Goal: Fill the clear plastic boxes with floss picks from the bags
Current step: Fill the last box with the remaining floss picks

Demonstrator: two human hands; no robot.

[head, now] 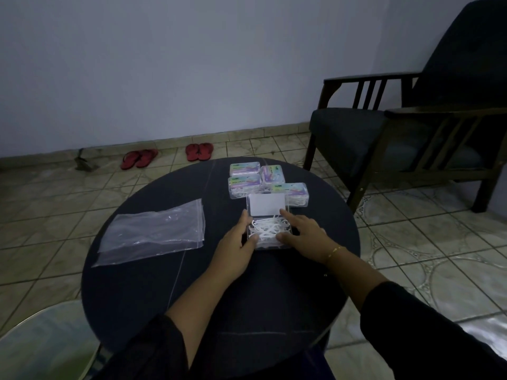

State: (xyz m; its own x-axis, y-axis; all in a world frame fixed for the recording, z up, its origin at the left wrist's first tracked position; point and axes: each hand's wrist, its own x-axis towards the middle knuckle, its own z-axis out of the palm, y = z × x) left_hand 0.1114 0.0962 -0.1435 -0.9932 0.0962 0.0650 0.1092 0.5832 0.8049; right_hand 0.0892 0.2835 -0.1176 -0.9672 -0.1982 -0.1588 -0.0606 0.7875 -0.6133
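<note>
Clear plastic, open box (270,244): lies on the dark round table (142,292) between both hands, lid (267,204) thrown back toward the far side with a white card face showing.
Contents, open box: a loose tangle of white floss picks (267,229), heaped about to the rim; a few seem to ride above the edge.
Left hand (238,244): grasps the box's left wall, fingers curled along the side, thumb on the near-left corner.
Right hand (303,233): flattened beside the right wall, index finger stretched to the hinge corner, thumb touching the near rim; fingers straight, steadying, not gripping.
Handling, box: judged light, thin-walled and stiff, slick on the table top; likely to skid unless held by both side walls. The lid probably snaps shut, and stray picks could jam the seam.
Handling, picks: very light, springy, apt to snag on one another; best pressed down flat before closing.
Filled boxes (256,178): four closed ones with coloured labels, grouped touching just beyond the open lid.
Bag (153,231): clear zip bag lying flat to the left, well apart from the box; appears nearly or wholly emptied.
</note>
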